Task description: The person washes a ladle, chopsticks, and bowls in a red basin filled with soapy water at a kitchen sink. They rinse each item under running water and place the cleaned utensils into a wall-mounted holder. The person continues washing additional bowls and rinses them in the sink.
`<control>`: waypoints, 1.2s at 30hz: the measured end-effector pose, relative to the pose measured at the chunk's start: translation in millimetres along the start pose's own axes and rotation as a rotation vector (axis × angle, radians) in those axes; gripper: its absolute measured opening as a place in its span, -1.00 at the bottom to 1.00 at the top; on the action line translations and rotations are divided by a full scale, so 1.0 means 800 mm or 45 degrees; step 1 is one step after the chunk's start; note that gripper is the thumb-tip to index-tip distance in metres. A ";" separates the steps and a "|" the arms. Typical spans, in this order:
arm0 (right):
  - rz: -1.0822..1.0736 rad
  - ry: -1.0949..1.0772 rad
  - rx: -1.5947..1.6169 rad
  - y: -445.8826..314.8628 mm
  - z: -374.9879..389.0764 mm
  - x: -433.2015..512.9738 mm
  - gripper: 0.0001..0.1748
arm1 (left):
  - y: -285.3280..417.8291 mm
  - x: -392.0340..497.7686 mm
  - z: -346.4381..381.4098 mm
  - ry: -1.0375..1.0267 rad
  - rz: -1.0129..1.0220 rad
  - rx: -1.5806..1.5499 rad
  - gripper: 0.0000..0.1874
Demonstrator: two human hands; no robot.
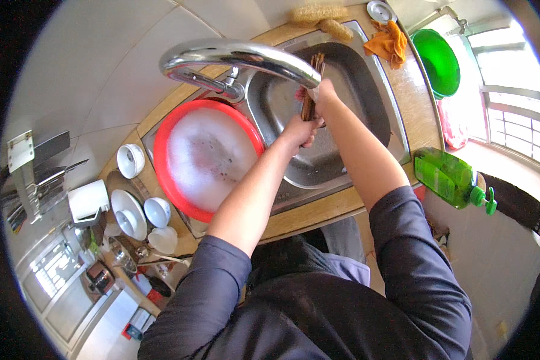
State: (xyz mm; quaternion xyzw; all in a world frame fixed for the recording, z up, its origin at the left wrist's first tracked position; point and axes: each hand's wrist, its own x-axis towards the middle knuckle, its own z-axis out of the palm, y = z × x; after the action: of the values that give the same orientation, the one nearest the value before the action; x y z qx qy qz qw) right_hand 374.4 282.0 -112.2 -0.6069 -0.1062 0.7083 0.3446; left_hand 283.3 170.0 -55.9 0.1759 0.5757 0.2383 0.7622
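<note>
A bundle of brown chopsticks (pixel 309 108) is held over the stainless steel sink basin (pixel 328 166). My left hand (pixel 300 131) is closed around the bundle's near end. Farther along, my right hand (pixel 325 95) grips the same chopsticks, partly hidden behind the spout of the chrome faucet (pixel 247 51). Something pink shows beside the right hand's fingers, too covered to name. Left of the basin sits a red plastic tub (pixel 162 166) filled with white, foamy water. Dark specks float on the foam.
Several bowls (pixel 157 212) and a plate (pixel 137 222) crowd the counter at left, under wall-hung knives (pixel 49 175). Loofah sponges (pixel 335 30) and an orange cloth (pixel 389 44) lie behind the sink. A green soap bottle (pixel 445 175) stands at right, a green basin (pixel 436 63) near the window.
</note>
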 end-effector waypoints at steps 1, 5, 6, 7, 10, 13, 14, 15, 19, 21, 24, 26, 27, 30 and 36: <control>-0.008 0.052 -0.018 0.002 0.005 0.000 -0.92 | 0.011 0.007 -0.005 0.099 -0.053 0.116 -0.83; -0.023 0.188 -0.150 0.005 0.005 0.009 -0.85 | 0.035 0.035 -0.004 0.278 0.057 0.681 -0.69; -0.028 0.216 -0.194 0.004 0.006 0.014 -0.82 | 0.040 0.042 -0.002 0.254 0.077 0.598 -0.67; -0.026 0.252 -0.293 0.001 0.003 0.018 -0.78 | 0.041 0.048 0.003 0.219 0.086 0.500 -0.64; -0.013 0.294 -0.287 -0.007 -0.007 0.025 -0.79 | 0.039 0.053 0.013 0.235 0.176 0.660 -0.70; 0.208 0.263 -0.131 -0.005 -0.008 0.022 -0.86 | 0.028 0.039 0.025 0.434 0.189 0.864 -0.64; 0.269 0.249 -0.100 -0.003 -0.005 0.021 -0.86 | 0.026 0.030 0.025 0.483 0.261 0.972 -0.62; 0.336 0.235 -0.069 -0.001 -0.001 0.020 -0.86 | 0.024 0.018 0.025 0.531 0.328 1.081 -0.60; 0.306 0.110 -0.045 0.002 0.015 0.018 -0.80 | 0.027 -0.027 0.020 0.581 0.166 1.222 -0.55; 0.270 0.097 -0.033 0.001 0.020 0.014 -0.75 | 0.024 -0.045 0.021 0.570 0.157 1.152 -0.59; 0.046 -0.102 -0.528 0.004 0.024 -0.002 -0.69 | 0.018 -0.060 0.010 0.482 0.259 0.995 -0.62; 0.011 -0.054 -0.604 0.010 0.027 -0.019 -0.69 | 0.014 -0.061 0.000 0.336 0.000 0.424 -0.73; -0.073 0.015 -0.626 0.014 0.030 -0.028 -0.80 | 0.011 -0.061 -0.003 0.313 -0.104 0.300 -0.77; -0.207 0.066 -0.577 0.017 0.048 -0.057 -0.77 | 0.004 -0.063 -0.001 0.413 0.129 0.598 -0.75; -0.502 -0.006 -1.321 -0.024 0.034 -0.153 -0.72 | 0.038 -0.119 0.008 -0.085 0.355 1.373 -0.55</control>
State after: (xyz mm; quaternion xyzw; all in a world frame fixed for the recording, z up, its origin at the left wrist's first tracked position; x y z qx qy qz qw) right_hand 359.0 228.0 1.6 -0.6640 -0.5535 0.4866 0.1265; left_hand 263.6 141.1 38.3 0.6230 0.5628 0.0029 0.5432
